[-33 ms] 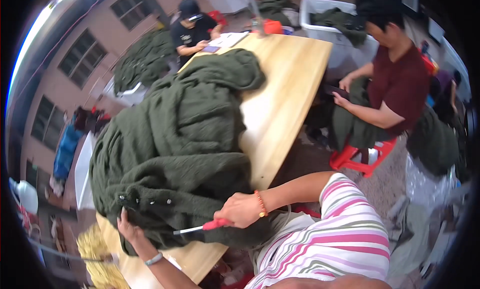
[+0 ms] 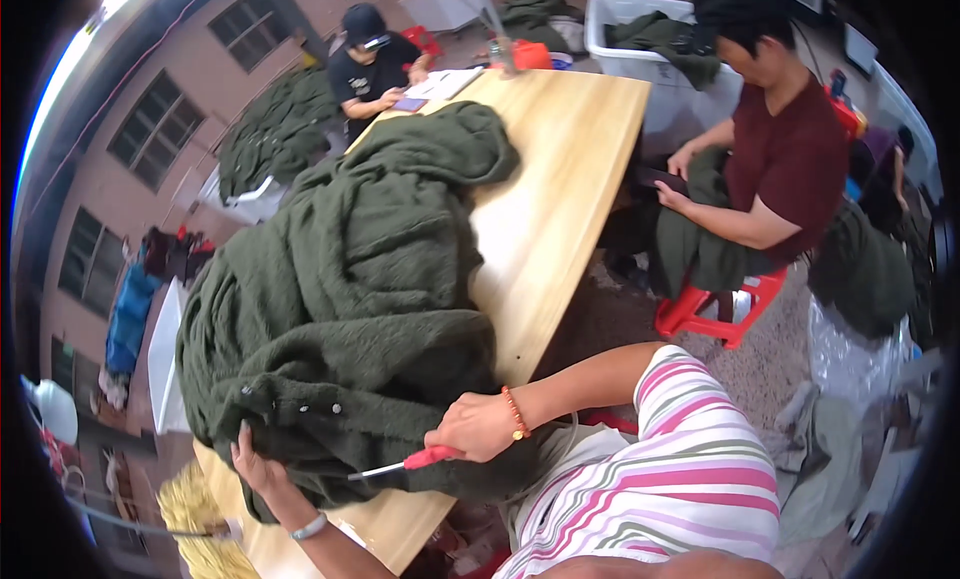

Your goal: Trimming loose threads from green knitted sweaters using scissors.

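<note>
A dark green fleecy garment (image 2: 390,354) lies heaped on the wooden table (image 2: 560,129), with several small shiny snap buttons (image 2: 336,409) along its near edge. My left hand (image 2: 260,469) grips that edge at the near left, below the buttons; part of its fingers is hidden by the cloth. My right hand (image 2: 475,426) is closed round the red handle of a tool (image 2: 430,458) with a slim metal shaft. The shaft points left over the cloth toward my left hand. Its tip is too small to tell what kind of tool it is.
Yellow cords or strips (image 2: 195,509) hang by the table's near left edge. Across the table a person in black (image 2: 365,69) handles papers. To the right a person in dark red (image 2: 790,159) sits on a red stool (image 2: 725,319). A white bin (image 2: 640,69) holds more green cloth.
The view has shifted slightly. The cloth edge with the buttons has turned a little by my left hand, and fewer buttons show. The right hand still holds the red-handled tool.
</note>
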`<state>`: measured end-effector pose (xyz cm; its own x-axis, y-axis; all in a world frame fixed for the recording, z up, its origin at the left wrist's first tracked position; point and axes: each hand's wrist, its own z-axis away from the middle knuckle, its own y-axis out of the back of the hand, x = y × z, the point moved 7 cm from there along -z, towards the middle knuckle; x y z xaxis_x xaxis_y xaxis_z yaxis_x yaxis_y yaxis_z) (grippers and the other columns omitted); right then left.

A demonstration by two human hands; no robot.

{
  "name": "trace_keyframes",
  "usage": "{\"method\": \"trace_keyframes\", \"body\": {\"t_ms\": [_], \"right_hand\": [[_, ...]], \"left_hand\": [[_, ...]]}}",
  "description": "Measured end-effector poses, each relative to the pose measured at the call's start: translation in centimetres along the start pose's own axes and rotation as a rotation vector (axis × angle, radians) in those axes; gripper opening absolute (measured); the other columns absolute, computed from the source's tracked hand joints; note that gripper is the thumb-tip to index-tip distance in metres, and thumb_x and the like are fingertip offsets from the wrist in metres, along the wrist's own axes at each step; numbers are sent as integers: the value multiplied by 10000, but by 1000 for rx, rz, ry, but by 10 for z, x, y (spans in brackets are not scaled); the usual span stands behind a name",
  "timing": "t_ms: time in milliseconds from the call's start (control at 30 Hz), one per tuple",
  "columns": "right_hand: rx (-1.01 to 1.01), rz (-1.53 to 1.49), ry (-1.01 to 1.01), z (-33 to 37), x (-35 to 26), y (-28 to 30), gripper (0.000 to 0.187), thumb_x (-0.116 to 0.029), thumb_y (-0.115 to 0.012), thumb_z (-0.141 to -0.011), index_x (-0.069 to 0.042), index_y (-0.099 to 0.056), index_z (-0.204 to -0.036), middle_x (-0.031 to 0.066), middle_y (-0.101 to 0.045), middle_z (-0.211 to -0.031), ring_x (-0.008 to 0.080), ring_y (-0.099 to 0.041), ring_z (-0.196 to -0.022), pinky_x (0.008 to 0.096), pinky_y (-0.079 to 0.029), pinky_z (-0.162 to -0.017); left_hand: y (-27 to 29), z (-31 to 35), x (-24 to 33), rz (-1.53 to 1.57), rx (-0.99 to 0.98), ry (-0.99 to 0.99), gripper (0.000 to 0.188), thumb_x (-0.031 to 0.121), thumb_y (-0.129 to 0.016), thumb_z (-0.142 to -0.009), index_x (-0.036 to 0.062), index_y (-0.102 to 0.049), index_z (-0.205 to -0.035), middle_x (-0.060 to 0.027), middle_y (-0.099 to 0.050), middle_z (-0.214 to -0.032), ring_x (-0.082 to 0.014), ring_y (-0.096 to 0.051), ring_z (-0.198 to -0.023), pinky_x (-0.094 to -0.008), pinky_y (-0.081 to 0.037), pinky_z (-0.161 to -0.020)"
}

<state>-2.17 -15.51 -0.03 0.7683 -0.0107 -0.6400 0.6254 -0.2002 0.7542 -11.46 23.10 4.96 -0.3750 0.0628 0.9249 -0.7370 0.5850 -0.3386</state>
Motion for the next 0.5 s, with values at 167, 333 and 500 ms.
{"method": "trace_keyframes", "body": {"t_ms": [167,333,500], "right_hand": [[201,65,27,8,15,16,222,-217,-607,-855,-28,-583,-970,170,-654,-753,372,-658,-768,484,-506,-680],[499,207,127,18,40,47,318,-225,-613,-845,-3,-581,-1070,190,-663,-957,372,-662,-857,461,-530,-752],[866,365,229,94,68,171,461,-344,-598,-865,-74,-591,-1239,123,-582,-1296,306,-521,-1236,452,-394,-1050]], "left_hand": [[-176,105,50,114,-405,-31,342,10,-615,-887,-41,-550,-1219,-190,-617,-1197,-281,-607,-1115,-447,-493,-987],[-228,175,74,-173,-771,-561,445,23,-618,-880,-69,-489,-1295,-232,-533,-1320,-334,-568,-1187,-469,-446,-1039],[-357,237,87,-410,-1014,-778,243,34,-641,-789,-99,-635,-993,-190,-679,-942,-343,-633,-1001,-399,-456,-933]]}}
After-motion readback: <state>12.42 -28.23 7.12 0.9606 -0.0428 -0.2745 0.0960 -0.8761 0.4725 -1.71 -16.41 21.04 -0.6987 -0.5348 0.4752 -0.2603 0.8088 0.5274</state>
